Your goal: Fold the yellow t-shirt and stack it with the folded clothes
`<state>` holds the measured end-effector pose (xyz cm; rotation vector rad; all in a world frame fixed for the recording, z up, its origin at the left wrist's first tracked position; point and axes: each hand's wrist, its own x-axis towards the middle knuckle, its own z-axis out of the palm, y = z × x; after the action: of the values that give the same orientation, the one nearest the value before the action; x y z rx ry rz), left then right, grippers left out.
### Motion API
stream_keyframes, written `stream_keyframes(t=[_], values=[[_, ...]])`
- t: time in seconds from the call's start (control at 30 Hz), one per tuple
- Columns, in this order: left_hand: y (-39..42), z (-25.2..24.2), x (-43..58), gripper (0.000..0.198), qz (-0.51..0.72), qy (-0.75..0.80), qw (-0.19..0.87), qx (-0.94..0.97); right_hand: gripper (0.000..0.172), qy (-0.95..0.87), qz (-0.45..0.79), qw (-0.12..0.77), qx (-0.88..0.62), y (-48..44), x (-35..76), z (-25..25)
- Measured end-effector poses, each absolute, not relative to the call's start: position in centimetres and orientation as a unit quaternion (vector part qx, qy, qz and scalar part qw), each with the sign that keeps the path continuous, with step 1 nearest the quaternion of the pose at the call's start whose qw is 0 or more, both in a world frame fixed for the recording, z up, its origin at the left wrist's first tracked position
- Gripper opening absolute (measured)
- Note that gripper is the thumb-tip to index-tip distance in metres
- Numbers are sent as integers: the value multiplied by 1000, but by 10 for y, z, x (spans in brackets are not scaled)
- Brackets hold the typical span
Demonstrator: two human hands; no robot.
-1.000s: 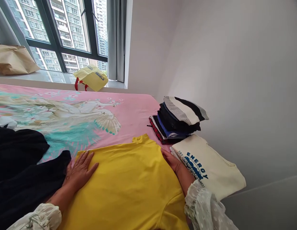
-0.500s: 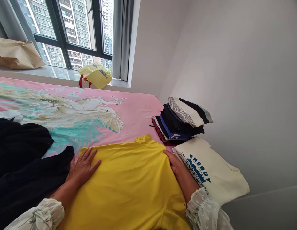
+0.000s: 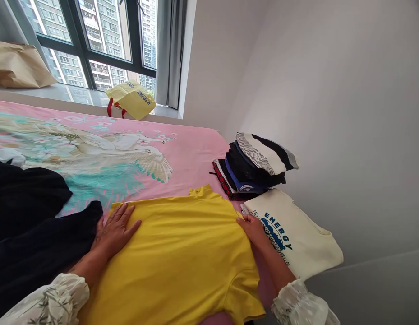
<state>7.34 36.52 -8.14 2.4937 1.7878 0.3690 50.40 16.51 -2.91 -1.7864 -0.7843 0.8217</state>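
A yellow T-shirt (image 3: 182, 253) with a short raised collar lies spread in front of me on the pink bedsheet. My left hand (image 3: 115, 230) rests flat on its left edge, fingers stretched out. At the shirt's upper right side, my right hand (image 3: 252, 229) pinches the edge of the fabric between thumb and fingers. Beside my right forearm is a folded cream T-shirt (image 3: 310, 239) printed with "ENERGY". Dark clothes (image 3: 40, 239) lie loose to the left, touching my left hand's side.
A stack of folded clothes (image 3: 256, 167) stands at the right near the wall (image 3: 314, 90). The bedsheet (image 3: 195, 149) carries a white bird print. On the windowsill are a yellow bag (image 3: 135, 101) with red handles and a brown paper bag (image 3: 20, 65).
My right hand has shifted slightly right and pulled the shirt's edge outward, and the shirt's right side lies straighter. My left hand stays flat. The view has tilted down a little.
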Motion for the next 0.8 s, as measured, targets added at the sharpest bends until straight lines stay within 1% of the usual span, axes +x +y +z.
stream_keyframes(t=[0.03,0.13,0.17,0.27,0.3,0.4,0.47,0.6,0.73,0.8], values=[[366,-81,73,67,120,579,25,806,29,-339,323,472,-747,161,504,-26],[366,-82,73,66,119,579,28,806,29,-381,362,403,-750,150,501,-16],[367,-82,73,65,120,578,28,807,28,-389,341,378,-767,147,499,-13],[367,-83,73,65,124,574,21,809,24,-400,180,307,-845,139,493,-9],[367,-83,73,66,126,574,18,809,24,-405,143,284,-857,138,491,-11],[367,-82,74,66,128,572,16,810,26,-431,136,243,-859,136,482,-26],[366,-81,75,66,125,573,20,809,32,-429,122,266,-855,135,476,-39],[368,-81,73,66,118,575,22,809,37,-418,39,369,-829,126,467,-59],[372,-69,76,66,105,577,24,810,34,-425,13,436,-793,120,466,-67],[367,-53,95,61,122,571,16,812,28,-443,-15,459,-770,120,467,-69]])
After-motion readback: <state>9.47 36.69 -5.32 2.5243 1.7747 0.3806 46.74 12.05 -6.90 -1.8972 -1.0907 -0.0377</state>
